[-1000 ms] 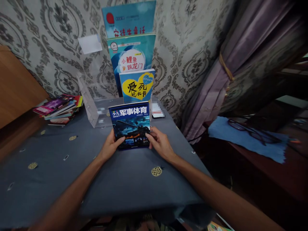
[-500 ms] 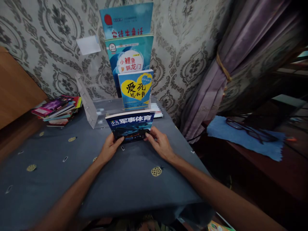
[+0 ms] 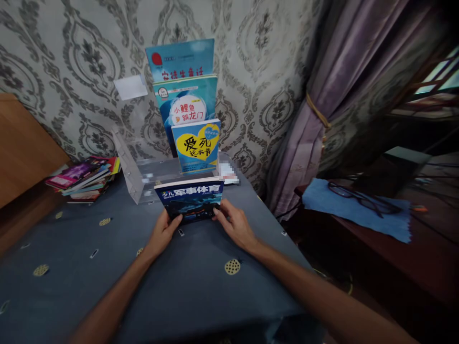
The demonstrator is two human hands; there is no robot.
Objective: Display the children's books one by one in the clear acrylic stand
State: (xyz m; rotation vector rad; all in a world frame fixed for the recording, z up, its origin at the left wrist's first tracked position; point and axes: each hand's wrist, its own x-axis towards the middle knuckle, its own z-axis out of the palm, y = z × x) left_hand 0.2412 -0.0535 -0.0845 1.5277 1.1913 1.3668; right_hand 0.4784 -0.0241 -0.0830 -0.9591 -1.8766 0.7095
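Observation:
Between my hands a dark blue book (image 3: 193,203) with white lettering leans back, its cover facing me. My left hand (image 3: 165,231) grips its lower left corner, thumb on the cover. At the lower right edge, my right hand (image 3: 234,223) holds it the same way; the fingers behind the book are hidden. Just beyond it is a clear stepped display stand (image 3: 131,172). On the stand's right side stand a blue book with a yellow heart (image 3: 198,147), a teal book with a white circle (image 3: 211,91) and a taller teal book (image 3: 184,56), one behind another.
A loose pile of books (image 3: 84,179) lies at the left on the grey-blue tablecloth (image 3: 179,286). Patterned wallpaper is behind the table. To the right, a purple curtain (image 3: 301,157) hangs, and glasses (image 3: 362,198) rest on a blue cloth (image 3: 322,200).
The camera view has tilted up and turned slightly right, so the stand and books appear lower. Both hands keep the same hold on the dark blue book.

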